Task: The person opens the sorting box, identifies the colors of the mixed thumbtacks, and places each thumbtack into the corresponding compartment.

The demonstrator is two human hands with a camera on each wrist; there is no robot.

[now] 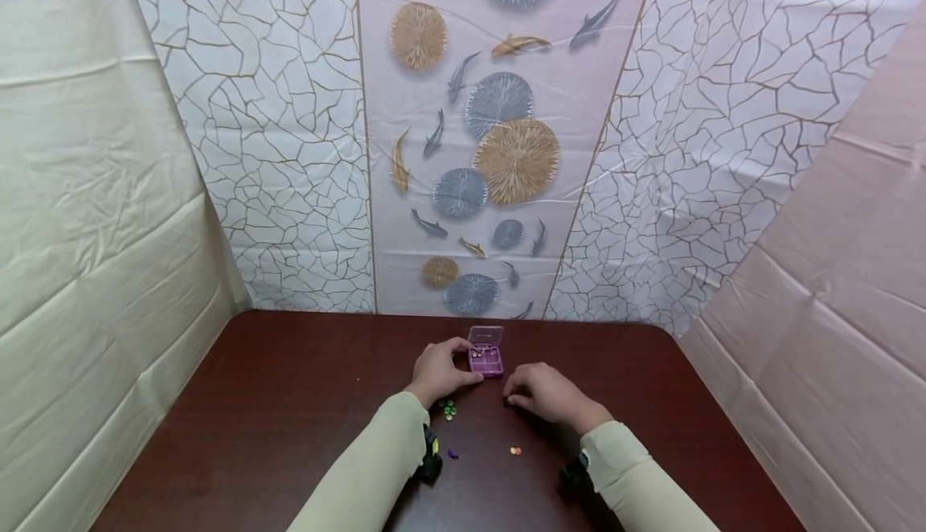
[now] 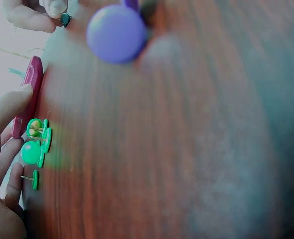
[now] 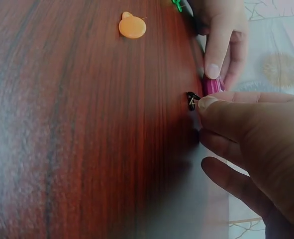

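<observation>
A small purple compartment box (image 1: 486, 366) lies on the table with its clear lid (image 1: 485, 335) raised. Thumb and fingers of my left hand (image 1: 437, 371) grip the box by its left side. A few small light pieces show in the box's far left compartment, too small to make out. To the right of the box, my right hand (image 1: 547, 392) pinches a black thumbtack (image 3: 191, 100) between thumb and forefinger, just at the tabletop. Several green thumbtacks (image 2: 33, 153) lie beneath and beside the left hand.
Purple thumbtacks (image 1: 452, 454) lie nearer the person, between the forearms. Orange thumbtacks (image 1: 515, 451) are to their right, short of the right hand. The dark red wooden table (image 1: 289, 419) ends at a patterned cloth backdrop (image 1: 463, 146), with cloth hanging at both sides.
</observation>
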